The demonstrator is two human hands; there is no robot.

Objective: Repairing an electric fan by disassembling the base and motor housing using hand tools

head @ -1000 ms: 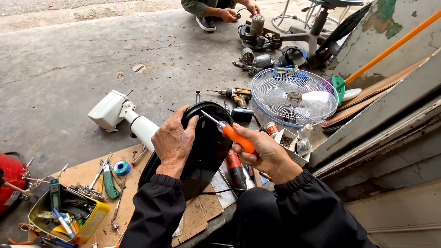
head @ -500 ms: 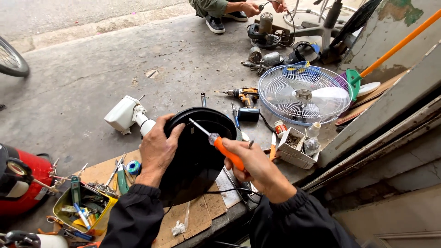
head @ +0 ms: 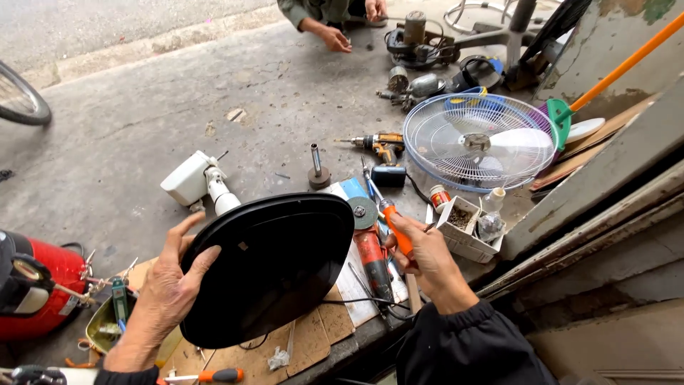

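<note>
My left hand (head: 167, 285) has tilted the black fan base (head: 267, 267) up, fingers clamped on its rim. My right hand (head: 420, 253) has drawn the orange screwdriver (head: 388, 214) off it, fingers closed round the handle, just right of the base.

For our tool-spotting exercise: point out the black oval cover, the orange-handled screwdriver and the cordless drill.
black oval cover (head: 274, 267), head view, centre of its face
orange-handled screwdriver (head: 394, 222), head view, orange handle
cordless drill (head: 385, 146), head view, body
</note>
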